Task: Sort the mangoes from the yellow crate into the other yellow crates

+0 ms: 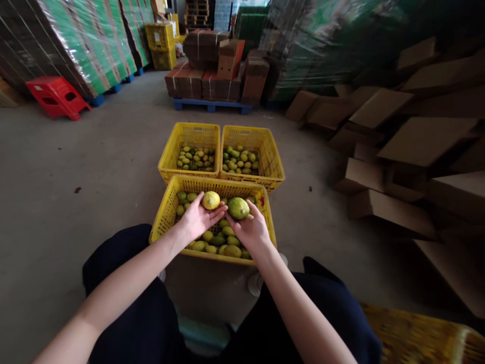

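While you are sitting with your knees spread on either side of the front crate (159,222), you are holding one fruit in each hand above it. Your left hand (197,221) is turning its palm upward and cradling a yellow lemon (210,200), with the thumb lying along its side. Your right hand (253,230) is curling around a larger green lemon (238,208), keeping it just beside the yellow one. Your fingertips are meeting or nearly meeting between the two; I cannot tell which. Below your hands, more green and yellowish lemons (217,241) are lying loose in the front crate. Just beyond it, the back left crate (165,159) and the back right crate (276,154) are standing side by side on the floor (113,167), each holding more lemons. Cardboard boxes (401,212) are lying jumbled on your right, and a red stool (56,96) is standing farther off on your left.
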The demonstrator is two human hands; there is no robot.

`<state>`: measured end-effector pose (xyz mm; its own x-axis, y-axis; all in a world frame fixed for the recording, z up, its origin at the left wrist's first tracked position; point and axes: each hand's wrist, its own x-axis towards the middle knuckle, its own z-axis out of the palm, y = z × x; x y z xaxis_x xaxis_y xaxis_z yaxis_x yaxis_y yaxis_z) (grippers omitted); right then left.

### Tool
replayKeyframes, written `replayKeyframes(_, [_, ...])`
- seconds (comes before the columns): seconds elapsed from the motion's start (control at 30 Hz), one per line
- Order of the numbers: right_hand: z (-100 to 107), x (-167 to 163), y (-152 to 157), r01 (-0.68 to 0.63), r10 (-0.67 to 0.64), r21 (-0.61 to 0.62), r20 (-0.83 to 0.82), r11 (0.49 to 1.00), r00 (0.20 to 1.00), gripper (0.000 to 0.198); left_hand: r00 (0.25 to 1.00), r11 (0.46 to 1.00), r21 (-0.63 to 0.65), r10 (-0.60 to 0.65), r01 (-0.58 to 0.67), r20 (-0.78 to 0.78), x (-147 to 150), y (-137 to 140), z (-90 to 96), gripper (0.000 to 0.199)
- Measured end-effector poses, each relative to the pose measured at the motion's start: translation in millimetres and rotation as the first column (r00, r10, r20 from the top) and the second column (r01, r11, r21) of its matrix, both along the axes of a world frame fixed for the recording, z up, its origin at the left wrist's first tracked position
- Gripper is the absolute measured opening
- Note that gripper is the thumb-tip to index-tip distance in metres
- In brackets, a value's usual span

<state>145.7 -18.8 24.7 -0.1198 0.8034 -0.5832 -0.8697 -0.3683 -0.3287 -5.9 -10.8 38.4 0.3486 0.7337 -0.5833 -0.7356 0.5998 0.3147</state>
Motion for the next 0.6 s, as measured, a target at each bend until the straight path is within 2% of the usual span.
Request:
replayKeyframes(0.13, [8, -1, -2, -0.017, 0.018, -0.035, 0.035, 0.999, 0.999, 0.009, 1.0, 1.0, 0.017, -0.022, 0.022, 0.013, -2, -1, 2.6, 0.036])
replayKeyframes(0.23, [12, -1, -4, -0.027, 0.026, 0.009, 0.074, 1.0, 0.997, 0.011, 1.0, 0.998, 0.063, 0.011, -0.013, 0.022, -4, -2, 8.6, 0.031])
replayKeyframes(0.33, [13, -2, -6, -0.066, 0.057, 0.068, 0.12, 0.995, 0.991, 0.019, 1.0, 0.993, 0.111, 0.026, -0.027, 0.004, -3, -3, 14.1, 0.034])
replayKeyframes(0.47, [16, -5, -10, -0.14, 0.094, 0.2, 0.222, 0.97, 0.971, 0.026, 0.991, 0.978, 0.21, 0.039, -0.011, -0.129, -1, -4, 16.0, 0.04])
replayKeyframes(0.6, [17, -5, -14, -0.21, 0.099, 0.365, 0.3, 0.907, 0.949, 0.023, 0.942, 0.909, 0.407, 0.059, 0.086, -0.33, 0, -7, 12.3, 0.037])
